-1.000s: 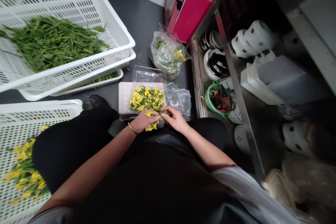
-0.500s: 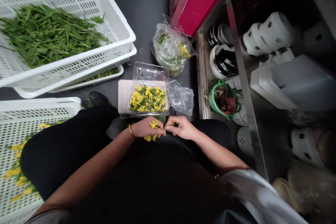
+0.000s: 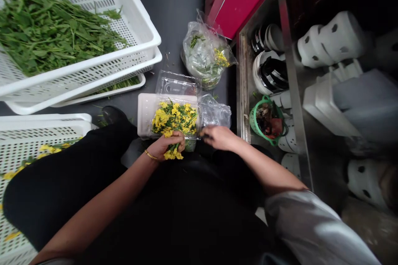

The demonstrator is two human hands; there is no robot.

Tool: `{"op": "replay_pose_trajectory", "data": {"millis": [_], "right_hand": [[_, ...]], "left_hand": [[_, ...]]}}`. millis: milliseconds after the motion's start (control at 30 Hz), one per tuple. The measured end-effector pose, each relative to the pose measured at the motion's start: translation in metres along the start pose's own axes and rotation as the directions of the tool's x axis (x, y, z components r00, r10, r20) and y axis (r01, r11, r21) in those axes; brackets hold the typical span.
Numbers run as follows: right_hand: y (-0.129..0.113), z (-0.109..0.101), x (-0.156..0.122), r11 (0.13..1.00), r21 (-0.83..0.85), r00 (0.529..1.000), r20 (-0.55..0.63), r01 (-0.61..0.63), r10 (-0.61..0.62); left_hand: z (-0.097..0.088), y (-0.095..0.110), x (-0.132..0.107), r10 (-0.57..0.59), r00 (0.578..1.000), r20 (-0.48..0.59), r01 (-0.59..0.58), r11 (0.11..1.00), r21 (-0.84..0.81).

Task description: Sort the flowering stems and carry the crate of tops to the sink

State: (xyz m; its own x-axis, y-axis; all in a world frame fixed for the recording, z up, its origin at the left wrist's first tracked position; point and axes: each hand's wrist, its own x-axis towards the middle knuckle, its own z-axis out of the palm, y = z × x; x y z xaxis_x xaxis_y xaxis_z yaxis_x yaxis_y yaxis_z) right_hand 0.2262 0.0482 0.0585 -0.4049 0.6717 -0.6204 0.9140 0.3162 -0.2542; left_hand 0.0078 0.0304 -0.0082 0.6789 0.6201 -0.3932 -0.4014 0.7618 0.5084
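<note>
My left hand [image 3: 166,146] is closed around a small bunch of yellow flowers [image 3: 173,154] with green stems, held just below the front edge of a white tray [image 3: 145,112]. That tray is heaped with more yellow flowers [image 3: 175,117]. My right hand [image 3: 218,137] sits to the right of the tray, beside a crumpled clear bag [image 3: 214,112]; its fingers are curled downward and what they hold, if anything, is hidden.
White perforated crates [image 3: 130,56] with green stalks stand at upper left, another crate [image 3: 34,132] with yellow flowers at left. A clear clamshell lid [image 3: 178,85] and a bag of trimmings [image 3: 207,56] lie behind the tray. A steel shelf [image 3: 244,87] with bowls and a green basket [image 3: 268,119] is at right.
My hands have separated: the right one moved right, away from the bunch, toward the clear bag. The left hand rose closer to the tray, still gripping the flowers.
</note>
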Motion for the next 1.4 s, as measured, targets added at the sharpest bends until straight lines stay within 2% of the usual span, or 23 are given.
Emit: {"op": "replay_pose_trajectory", "data": {"millis": [67,167,233,300,367,433,500,533,600,667,700,767,833,900,1000,1100,1200,1333,1400], "right_hand": [[0.008,0.005,0.036,0.977,-0.146,0.981,-0.140,-0.158,0.138],[0.011,0.014,0.084,0.946,-0.276,0.984,-0.098,-0.169,0.147],[0.011,0.015,0.101,0.941,-0.301,0.987,-0.077,-0.155,0.138],[0.012,0.011,0.102,0.947,-0.268,0.982,-0.119,-0.177,0.149],[0.010,0.005,0.092,0.970,-0.150,0.972,-0.166,-0.190,0.165],[-0.001,0.001,0.075,0.989,0.060,0.975,-0.171,-0.133,0.141],[-0.017,0.002,0.054,0.955,0.294,0.983,-0.165,-0.029,0.081],[-0.026,0.005,0.045,0.921,0.388,0.984,-0.171,0.018,0.053],[-0.038,0.011,0.031,0.848,0.521,0.985,-0.171,0.095,-0.005],[-0.039,0.015,0.027,0.792,0.598,0.986,-0.162,0.123,-0.031],[-0.035,0.016,0.031,0.786,0.608,0.984,-0.178,0.112,-0.002],[-0.023,0.016,0.049,0.835,0.550,0.959,-0.246,0.017,0.142],[-0.011,0.017,0.075,0.901,0.408,0.916,-0.287,-0.148,0.281],[-0.005,0.019,0.102,0.923,0.270,0.920,-0.203,-0.276,0.335],[0.000,0.024,0.120,0.920,0.199,0.927,-0.100,-0.337,0.361],[0.007,0.025,0.104,0.913,0.282,0.921,-0.170,-0.296,0.351],[0.005,0.026,0.069,0.905,0.385,0.903,-0.300,-0.181,0.308],[-0.029,0.039,0.026,0.939,0.341,0.850,-0.479,-0.047,0.217],[-0.046,0.045,0.010,0.955,0.296,0.846,-0.506,-0.012,0.168]], "left_hand": [[0.002,-0.001,-0.002,0.008,0.998,0.063,-0.002,0.995,-0.100],[0.002,-0.003,-0.004,-0.031,0.994,0.105,0.037,0.998,-0.057],[-0.001,-0.003,-0.004,-0.061,0.995,0.085,0.061,0.998,0.003],[-0.003,-0.003,-0.002,-0.062,0.998,-0.015,0.063,0.998,0.031],[-0.003,-0.003,0.002,-0.011,0.984,-0.179,0.017,0.999,0.032],[-0.001,-0.004,0.006,0.074,0.942,-0.327,-0.059,0.997,0.057],[0.001,-0.006,0.008,0.182,0.899,-0.399,-0.144,0.982,0.124],[0.002,-0.007,0.008,0.223,0.888,-0.403,-0.175,0.973,0.153],[0.003,-0.010,0.007,0.234,0.898,-0.373,-0.194,0.971,0.142],[0.002,-0.013,0.004,0.156,0.930,-0.333,-0.146,0.988,0.054],[0.001,-0.014,0.002,0.105,0.945,-0.310,-0.109,0.994,0.004],[0.000,-0.015,-0.001,0.029,0.967,-0.255,-0.050,0.996,-0.077],[0.001,-0.014,-0.004,-0.008,0.982,-0.191,-0.016,0.992,-0.124],[0.003,-0.012,-0.005,-0.036,0.989,-0.146,0.015,0.990,-0.142],[0.004,-0.011,-0.005,-0.067,0.990,-0.123,0.054,0.993,-0.101],[0.000,-0.013,0.000,-0.004,0.977,-0.215,-0.001,1.000,-0.023],[-0.002,-0.016,0.007,0.063,0.929,-0.365,-0.052,0.998,0.038],[0.002,-0.018,0.012,0.155,0.881,-0.446,-0.132,0.988,0.081],[0.005,-0.018,0.011,0.223,0.866,-0.448,-0.194,0.975,0.110]]}}
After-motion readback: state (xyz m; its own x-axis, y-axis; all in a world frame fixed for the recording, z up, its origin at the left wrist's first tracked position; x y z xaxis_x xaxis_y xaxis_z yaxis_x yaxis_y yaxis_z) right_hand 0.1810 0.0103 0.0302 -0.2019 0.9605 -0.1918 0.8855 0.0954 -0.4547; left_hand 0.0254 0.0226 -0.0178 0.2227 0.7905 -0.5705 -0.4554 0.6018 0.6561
